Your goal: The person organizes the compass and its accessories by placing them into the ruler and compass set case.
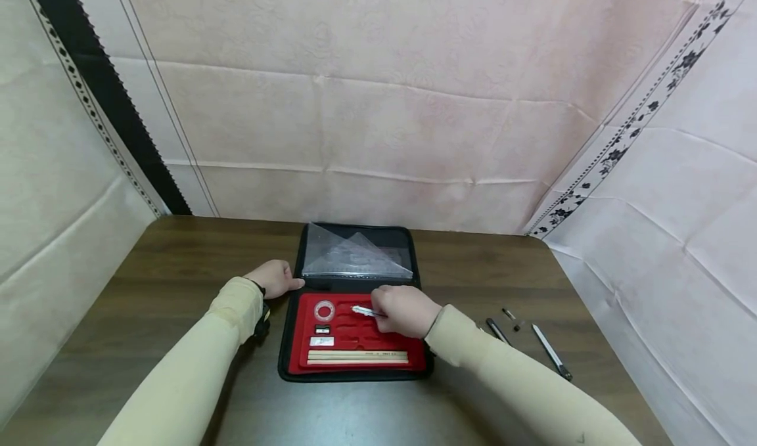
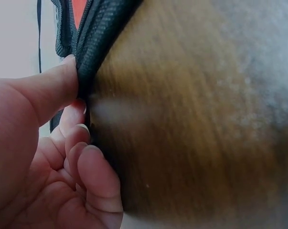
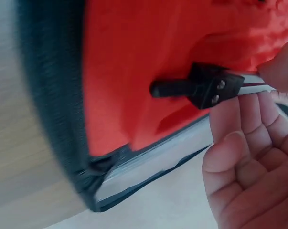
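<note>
A black zip case (image 1: 285,357) lies unfolded on the table, with a red molded tray (image 1: 355,337) in its near half. At the case's left edge, my left hand (image 1: 275,278) pinches the zippered border between thumb and fingers; the left wrist view shows this border (image 2: 93,45) close up. Above the tray, my right hand (image 1: 405,310) grips a drawing compass (image 1: 365,311). Its black hinge head and knob (image 3: 215,86) stick out from the fingers in the right wrist view, while the silver legs are partly hidden by the hand.
Clear set squares (image 1: 355,255) lie in the case's far half. The tray holds a tape roll (image 1: 324,311), a white eraser (image 1: 322,341) and pencils (image 1: 357,356). Right of the case are a silver-and-black tool (image 1: 551,351), a dark pen (image 1: 497,330) and a small piece (image 1: 511,318).
</note>
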Tool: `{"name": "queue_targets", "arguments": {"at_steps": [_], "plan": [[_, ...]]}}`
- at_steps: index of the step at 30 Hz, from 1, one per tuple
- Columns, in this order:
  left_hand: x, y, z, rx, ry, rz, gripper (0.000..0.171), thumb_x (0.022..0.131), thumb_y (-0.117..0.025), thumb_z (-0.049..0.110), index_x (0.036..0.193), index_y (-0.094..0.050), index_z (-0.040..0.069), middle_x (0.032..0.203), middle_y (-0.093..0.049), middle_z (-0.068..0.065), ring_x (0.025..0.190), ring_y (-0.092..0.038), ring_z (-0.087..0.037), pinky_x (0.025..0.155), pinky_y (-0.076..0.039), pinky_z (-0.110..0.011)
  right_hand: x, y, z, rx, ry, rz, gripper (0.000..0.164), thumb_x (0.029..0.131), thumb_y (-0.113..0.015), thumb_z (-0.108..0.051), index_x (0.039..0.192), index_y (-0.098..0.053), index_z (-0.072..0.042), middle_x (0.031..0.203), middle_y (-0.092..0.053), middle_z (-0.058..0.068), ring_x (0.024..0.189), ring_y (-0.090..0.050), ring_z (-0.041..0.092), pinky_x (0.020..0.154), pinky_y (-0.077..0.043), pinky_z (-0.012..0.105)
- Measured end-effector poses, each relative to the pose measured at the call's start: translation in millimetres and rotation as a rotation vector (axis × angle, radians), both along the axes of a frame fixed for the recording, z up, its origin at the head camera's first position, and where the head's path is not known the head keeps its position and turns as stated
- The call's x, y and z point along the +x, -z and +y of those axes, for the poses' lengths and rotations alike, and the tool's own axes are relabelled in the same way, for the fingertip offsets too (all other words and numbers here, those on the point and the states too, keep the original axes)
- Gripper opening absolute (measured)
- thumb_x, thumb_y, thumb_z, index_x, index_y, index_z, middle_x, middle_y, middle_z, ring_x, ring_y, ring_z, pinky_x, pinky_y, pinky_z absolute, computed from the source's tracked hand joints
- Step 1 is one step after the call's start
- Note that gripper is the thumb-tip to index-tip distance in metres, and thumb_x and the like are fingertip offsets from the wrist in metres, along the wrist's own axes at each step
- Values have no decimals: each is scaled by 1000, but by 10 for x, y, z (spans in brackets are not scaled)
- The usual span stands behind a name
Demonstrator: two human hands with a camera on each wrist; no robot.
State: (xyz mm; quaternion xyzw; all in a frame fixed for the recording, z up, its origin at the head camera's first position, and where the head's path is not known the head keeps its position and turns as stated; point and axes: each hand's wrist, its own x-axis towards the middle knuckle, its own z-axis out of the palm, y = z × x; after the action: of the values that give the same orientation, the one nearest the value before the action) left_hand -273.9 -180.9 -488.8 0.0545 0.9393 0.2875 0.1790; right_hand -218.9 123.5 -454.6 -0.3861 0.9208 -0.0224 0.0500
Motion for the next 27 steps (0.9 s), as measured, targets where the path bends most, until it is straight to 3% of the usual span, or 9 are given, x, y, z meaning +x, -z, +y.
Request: {"name": "queue_targets", "arguments": {"at_steps": [3, 10, 27], "plan": [[10, -15, 3, 0, 1, -1, 33, 93, -63, 35, 79, -52, 7, 70, -51, -7, 68, -49, -21, 61, -39, -32, -2, 40, -115, 26, -30, 48, 18, 83, -74, -21, 82, -56, -18, 73, -52, -8, 61, -48, 5, 58, -42, 18], [15, -17, -6, 7, -9, -20, 33, 94, -62, 35, 80, -52, 6, 70, -51, -7, 67, -49, -21, 60, -39, -32, -25, 57, -244, 66, -56, 63, 19, 84, -76, -27, 93, -62, -18, 81, -61, -6, 67, -54, 4, 68, -48, 20], [78, -104, 30, 17, -16, -19, 33, 95, -62, 33, 81, -52, 6, 69, -50, -7, 67, -49, -21, 59, -38, -32, 30, 72, -236, 157, -69, 107, 30, 90, -69, -33, 116, -64, -21, 103, -65, -2, 84, -61, 9, 83, -50, 26]]}}
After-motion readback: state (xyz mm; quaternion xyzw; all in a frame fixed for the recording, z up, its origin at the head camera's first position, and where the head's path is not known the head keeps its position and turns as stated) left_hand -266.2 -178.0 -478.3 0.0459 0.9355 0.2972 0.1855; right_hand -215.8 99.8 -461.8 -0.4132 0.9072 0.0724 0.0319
